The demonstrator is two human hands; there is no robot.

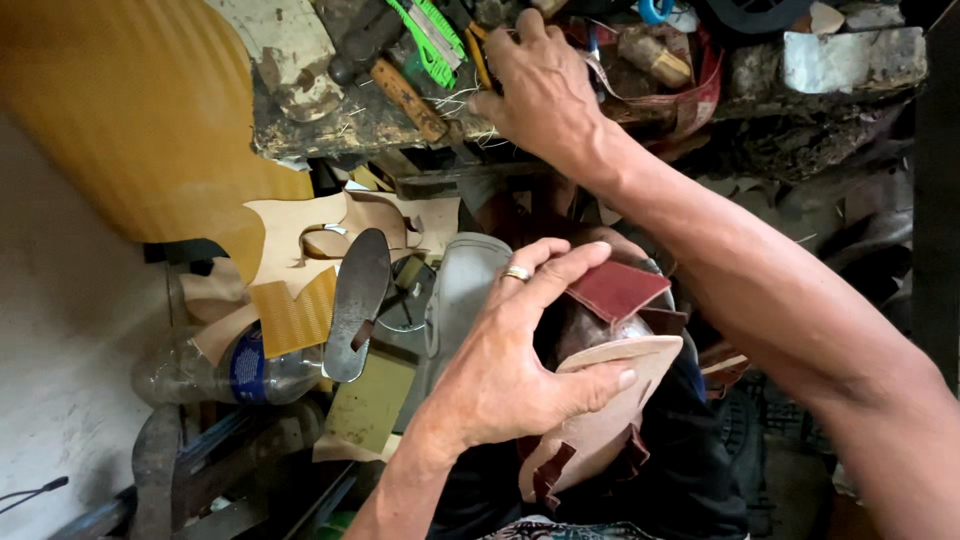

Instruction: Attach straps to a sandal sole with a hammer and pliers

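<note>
**Leather on the last, one hand away at the bench**

Tan leather first: the pale insole (pixel 610 400) sits on a shoe last (pixel 590 330) in the person's lap, dark red leather upper (pixel 617 288) folded around it, flaps sticking out at its 12 o'clock and 6 o'clock ends. Its long axis runs from about 1 o'clock down to 7 o'clock across the frame.

Left hand (pixel 505 365) is right on it, closed around the last from the 9 o'clock side, thumb pressed flat on the insole, ringed fingers curled over the red flap. This is clearly the nearer hand; the work lies under its palm.

Right hand (pixel 540 90) is well apart, up at 12 o'clock from the shoe, reaching over the cluttered workbench (pixel 330 130). Fingers are curled among the tools there; whether they have anything pinched, I cannot tell, as the knuckles hide the tips. Beside it, at its 9 o'clock, lie a wooden-handled hammer (pixel 395 85) and a green tool (pixel 430 40).

Out at 9 o'clock from the shoe: a grey sole (pixel 358 300) standing on end, a plastic bottle (pixel 230 370), tan leather offcuts (pixel 300 240).
</note>
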